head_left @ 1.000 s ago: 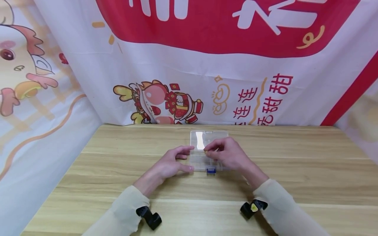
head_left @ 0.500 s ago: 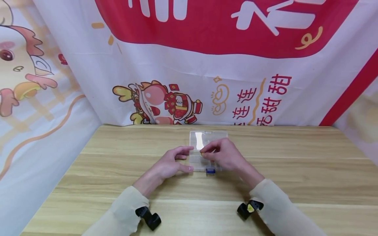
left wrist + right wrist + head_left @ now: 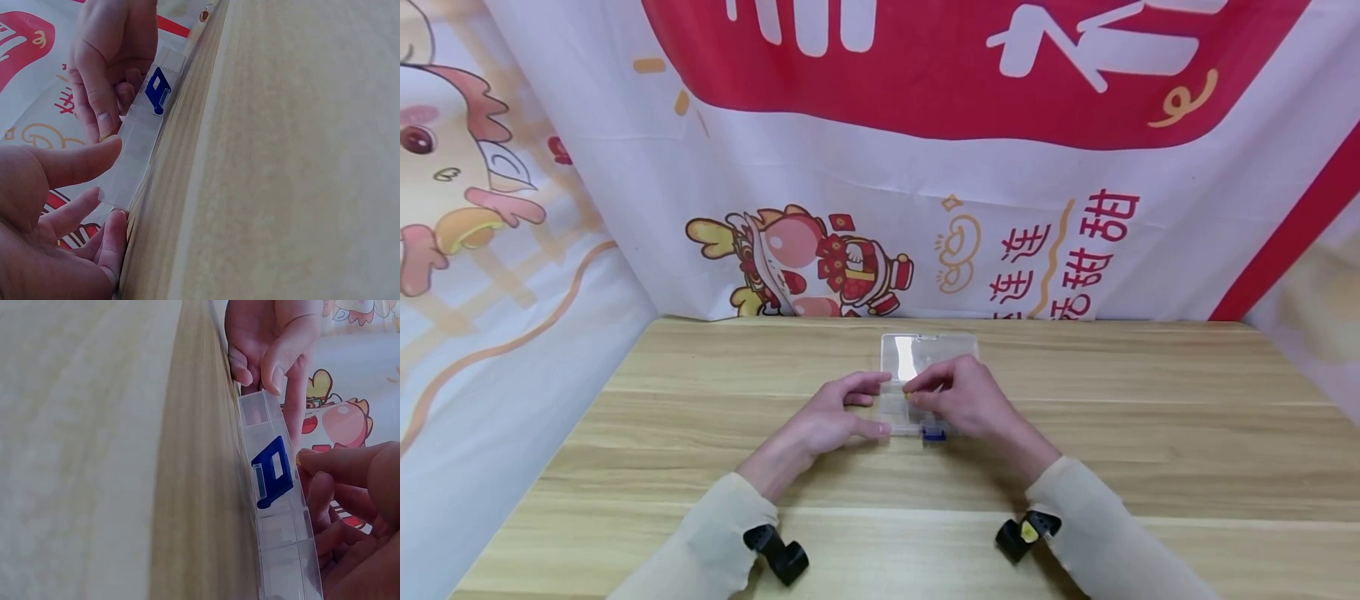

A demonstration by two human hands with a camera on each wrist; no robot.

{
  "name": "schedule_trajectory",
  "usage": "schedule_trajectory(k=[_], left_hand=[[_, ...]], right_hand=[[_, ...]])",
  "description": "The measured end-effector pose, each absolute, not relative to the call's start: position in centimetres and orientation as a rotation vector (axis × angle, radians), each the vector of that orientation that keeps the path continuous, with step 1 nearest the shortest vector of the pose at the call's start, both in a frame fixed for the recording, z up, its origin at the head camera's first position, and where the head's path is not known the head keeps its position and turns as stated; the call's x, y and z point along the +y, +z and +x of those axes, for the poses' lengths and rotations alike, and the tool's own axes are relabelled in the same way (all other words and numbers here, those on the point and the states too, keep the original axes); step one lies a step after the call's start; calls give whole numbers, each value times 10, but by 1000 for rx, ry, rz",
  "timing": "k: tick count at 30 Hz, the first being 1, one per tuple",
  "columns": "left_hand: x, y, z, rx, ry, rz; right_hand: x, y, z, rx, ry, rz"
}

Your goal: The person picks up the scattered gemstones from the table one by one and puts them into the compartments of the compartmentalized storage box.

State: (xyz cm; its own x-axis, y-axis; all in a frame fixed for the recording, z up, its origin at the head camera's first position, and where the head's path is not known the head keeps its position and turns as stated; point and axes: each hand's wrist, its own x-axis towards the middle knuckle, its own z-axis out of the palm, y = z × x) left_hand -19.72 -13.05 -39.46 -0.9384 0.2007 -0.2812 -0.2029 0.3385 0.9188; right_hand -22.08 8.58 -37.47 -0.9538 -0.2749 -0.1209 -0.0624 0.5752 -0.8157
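Observation:
A clear plastic compartment box (image 3: 893, 410) lies on the table, its see-through lid (image 3: 951, 343) folded back away from the person and its blue latch (image 3: 934, 435) facing the front. My left hand (image 3: 827, 417) rests at the box's left end, thumb at the front corner and forefinger stretched toward the hinge side. Over the compartments, my right hand (image 3: 966, 396) pinches a small yellow piece (image 3: 299, 460) between thumb and forefinger. Only a bit of the piece shows between the fingertips, so I cannot tell its kind. The right hand hides the box's right part.
The wood-grain table (image 3: 700, 467) ends at a printed white and red cloth (image 3: 820, 150) hanging behind, with another printed cloth (image 3: 497, 275) on the left. A black wrist camera (image 3: 786, 560) is worn at each cuff. A small brownish item (image 3: 204, 15) shows at the left wrist view's top.
My right hand has moved left and slightly toward the person over the box, carrying the pinched yellow piece. My left hand and the box stay in place.

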Motion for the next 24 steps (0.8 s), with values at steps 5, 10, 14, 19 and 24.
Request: schedule_trajectory(k=[5, 10, 14, 19, 24], left_hand=[[-130, -395, -198, 2266, 1631, 2], [-130, -396, -197, 2269, 1640, 7], [-130, -395, -197, 2270, 1640, 7], [-129, -394, -197, 2265, 1635, 7], [-130, -394, -197, 2268, 1629, -1]], right_hand=[[86, -376, -222, 2577, -1306, -293], [83, -376, -221, 2590, -1291, -296], [82, -377, -222, 2596, -1285, -278], [82, -377, -223, 2602, -1282, -252], [81, -376, -222, 2607, -1273, -254]])
